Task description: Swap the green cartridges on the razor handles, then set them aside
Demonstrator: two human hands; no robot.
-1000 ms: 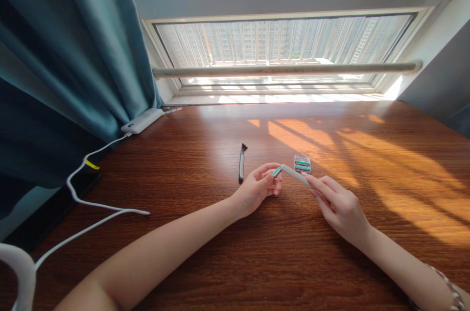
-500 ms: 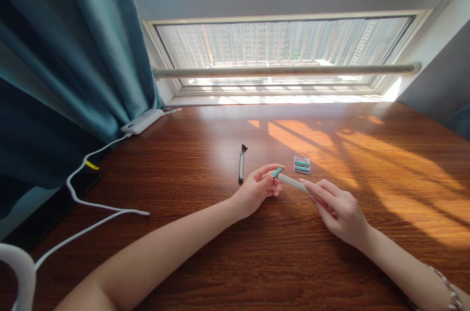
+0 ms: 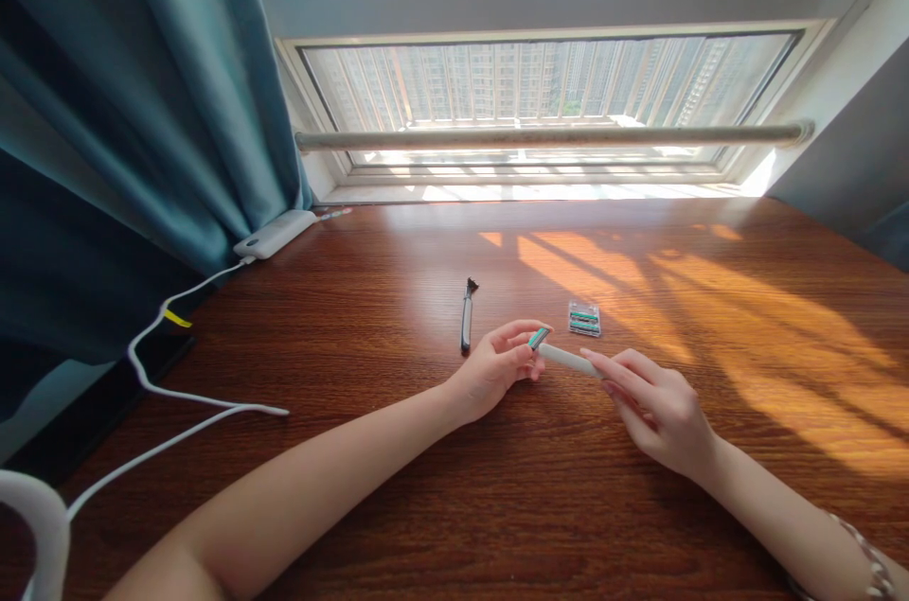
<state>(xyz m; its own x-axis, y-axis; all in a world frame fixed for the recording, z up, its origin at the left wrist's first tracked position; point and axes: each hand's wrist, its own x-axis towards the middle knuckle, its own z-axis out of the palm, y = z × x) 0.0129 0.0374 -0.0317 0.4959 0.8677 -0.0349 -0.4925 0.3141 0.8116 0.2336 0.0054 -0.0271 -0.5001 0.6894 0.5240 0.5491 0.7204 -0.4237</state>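
Observation:
Between my hands is a razor with a white handle (image 3: 570, 360) and a green-and-dark blade head (image 3: 540, 338). My left hand (image 3: 498, 362) is closed about the head end, thumb and fingers at the blade cartridge. The far end of the handle is pinched by my right hand (image 3: 657, 402), between thumb and fingertips. Whether the head is fully seated on the handle cannot be made out. Just beyond my left hand lies a second razor (image 3: 467, 315), grey and black. A clear case (image 3: 584, 318) with green-striped blade cartridges lies on the table behind the white handle.
The wooden table (image 3: 398, 497) reaches back to a window with a horizontal bar (image 3: 554, 139). At the left, a white device (image 3: 276, 235) with a white cable (image 3: 146, 374) rests by the blue curtain (image 3: 213, 90). Sunlight falls across the table's right side.
The blade head has shifted very slightly to the right and turned a little in my left fingers. My right hand stays nearly still on the handle.

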